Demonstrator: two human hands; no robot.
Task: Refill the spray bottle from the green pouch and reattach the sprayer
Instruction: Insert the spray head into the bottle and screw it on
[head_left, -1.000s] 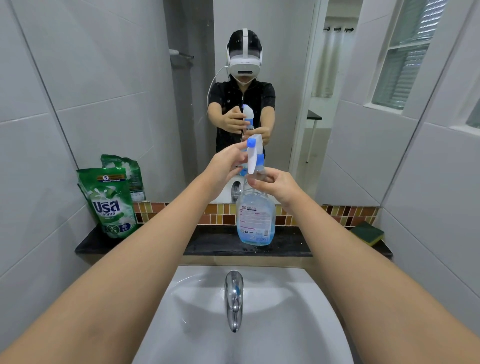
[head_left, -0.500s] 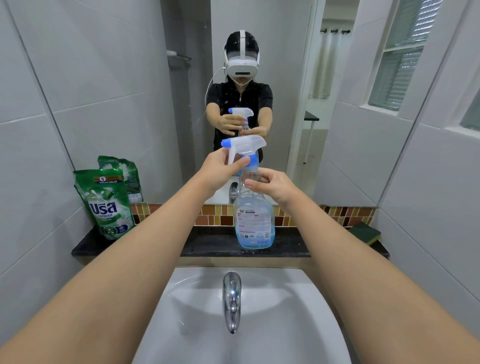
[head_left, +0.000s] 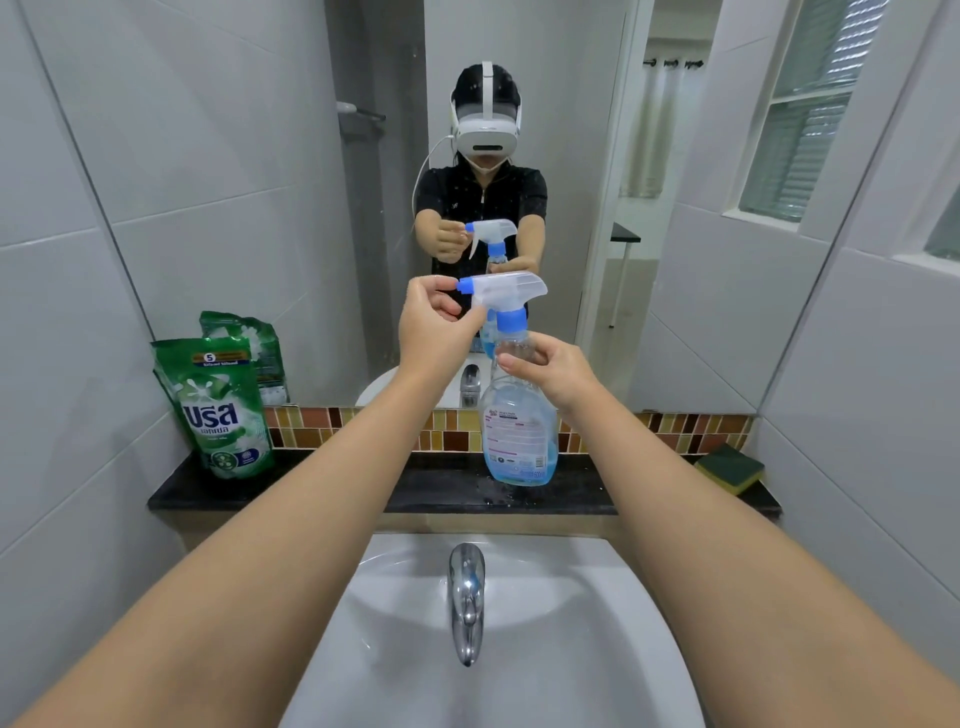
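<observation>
A clear spray bottle (head_left: 519, 436) with blue liquid stands on the black ledge (head_left: 441, 491) behind the sink. Its white sprayer (head_left: 511, 288), with a blue nozzle pointing left and a blue collar, sits on the bottle's neck. My left hand (head_left: 434, 325) pinches the sprayer near the nozzle and trigger. My right hand (head_left: 550, 371) grips the bottle's neck just under the collar. The green pouch (head_left: 218, 408) stands upright at the ledge's left end, apart from both hands.
A white sink (head_left: 519, 649) with a chrome tap (head_left: 466, 597) lies below the ledge. A green and yellow sponge (head_left: 730, 467) rests at the ledge's right end. A mirror (head_left: 260, 182) above reflects a person, the bottle and the pouch. Tiled walls close in on both sides.
The sprayer has turned on the bottle's neck, its nozzle swinging round to point left. My left hand moved with it from the sprayer's body to its nozzle end. My right hand kept its grip.
</observation>
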